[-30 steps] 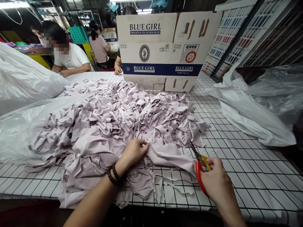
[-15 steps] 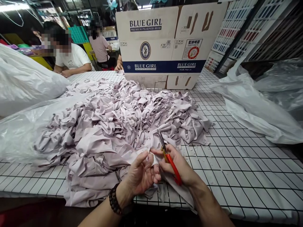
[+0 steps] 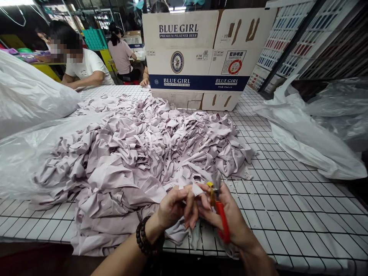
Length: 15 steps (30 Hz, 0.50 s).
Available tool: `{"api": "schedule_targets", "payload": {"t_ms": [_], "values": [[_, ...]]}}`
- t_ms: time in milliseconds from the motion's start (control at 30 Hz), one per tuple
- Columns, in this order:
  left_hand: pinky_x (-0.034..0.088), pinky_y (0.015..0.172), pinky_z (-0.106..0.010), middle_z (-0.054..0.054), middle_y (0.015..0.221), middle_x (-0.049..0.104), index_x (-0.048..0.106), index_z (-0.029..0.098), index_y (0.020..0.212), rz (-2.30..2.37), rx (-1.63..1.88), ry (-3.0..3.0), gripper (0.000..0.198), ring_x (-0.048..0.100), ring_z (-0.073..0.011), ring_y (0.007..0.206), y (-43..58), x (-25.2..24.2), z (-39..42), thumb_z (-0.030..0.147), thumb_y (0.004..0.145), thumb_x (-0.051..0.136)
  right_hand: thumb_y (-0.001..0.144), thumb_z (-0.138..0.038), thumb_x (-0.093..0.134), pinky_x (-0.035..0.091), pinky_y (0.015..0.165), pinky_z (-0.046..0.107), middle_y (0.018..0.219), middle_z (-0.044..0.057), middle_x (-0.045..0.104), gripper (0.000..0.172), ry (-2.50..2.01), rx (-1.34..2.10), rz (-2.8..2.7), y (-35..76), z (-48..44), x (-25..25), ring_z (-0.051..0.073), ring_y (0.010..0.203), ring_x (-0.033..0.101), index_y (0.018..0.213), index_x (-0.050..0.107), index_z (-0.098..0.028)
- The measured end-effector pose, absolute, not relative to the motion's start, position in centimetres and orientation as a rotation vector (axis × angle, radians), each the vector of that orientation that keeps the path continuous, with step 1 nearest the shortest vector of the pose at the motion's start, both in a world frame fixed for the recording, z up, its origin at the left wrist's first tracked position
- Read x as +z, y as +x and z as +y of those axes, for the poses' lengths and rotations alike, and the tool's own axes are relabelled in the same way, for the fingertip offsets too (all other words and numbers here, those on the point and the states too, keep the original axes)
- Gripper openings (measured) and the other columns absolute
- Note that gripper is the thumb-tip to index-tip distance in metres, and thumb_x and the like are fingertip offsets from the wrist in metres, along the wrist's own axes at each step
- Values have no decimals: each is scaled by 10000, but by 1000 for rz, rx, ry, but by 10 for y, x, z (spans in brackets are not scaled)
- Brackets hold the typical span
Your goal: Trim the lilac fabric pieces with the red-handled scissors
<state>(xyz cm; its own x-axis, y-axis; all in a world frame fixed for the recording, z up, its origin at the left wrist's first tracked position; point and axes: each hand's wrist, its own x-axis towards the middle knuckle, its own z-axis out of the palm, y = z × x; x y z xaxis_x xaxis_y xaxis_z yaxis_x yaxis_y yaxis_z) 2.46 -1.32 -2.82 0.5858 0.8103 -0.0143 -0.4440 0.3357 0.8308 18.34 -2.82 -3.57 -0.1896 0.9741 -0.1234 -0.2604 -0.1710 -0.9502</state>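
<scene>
a lilac fabric piece (image 3: 197, 190) sits between the left hand (image 3: 174, 209), whose thumb and fingers pinch it tightly, and the right hand (image 3: 237, 222), which curls around red-and-yellow-handled scissors (image 3: 223, 225). behind spreads a fabric heap (image 3: 129, 153) on the grid-patterned tablecloth (image 3: 287, 201), then a blue girl beer carton (image 3: 198, 61).

Table (image 3: 301, 230), near right corner: room for a hand
Cloth heap (image 3: 123, 153): blocks middle
Box (image 3: 184, 57): blocks toward far edge
Bags (image 3: 34, 92): block left edge
</scene>
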Motion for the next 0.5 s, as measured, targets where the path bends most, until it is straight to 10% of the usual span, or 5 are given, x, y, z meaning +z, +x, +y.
{"api": "schedule_targets", "payload": {"t_ms": [100, 267, 500], "values": [[307, 330, -193, -59, 589, 589, 659, 127, 622, 443, 849, 975, 537, 459, -79, 343, 29, -22, -25, 601, 813, 493, 707, -316, 787, 431, 399, 179, 726, -52, 591, 302, -1023, 1391, -915, 176, -22, -45, 64, 451, 480, 873, 544, -247], [465, 554, -232, -116, 1151, 643, 621, 210, 1236, 897, 760, 1266, 528, 584, -110, 574, 9, -20, -70, 559, 847, 546, 705, -251, 788, 517, 605, 199, 858, -43, 621, 339, -984, 1121, -865, 187, 0, -40, 95, 671, 600, 922, 528, -264], [378, 540, -212, -2, 645, 556, 666, 150, 844, 1340, 802, 1360, 410, 461, -107, 552, -3, -7, -62, 509, 915, 481, 627, -183, 833, 483, 540, 183, 792, -72, 656, 411, -940, 1125, -963, 191, 9, -21, 53, 505, 519, 869, 509, -258]]}}
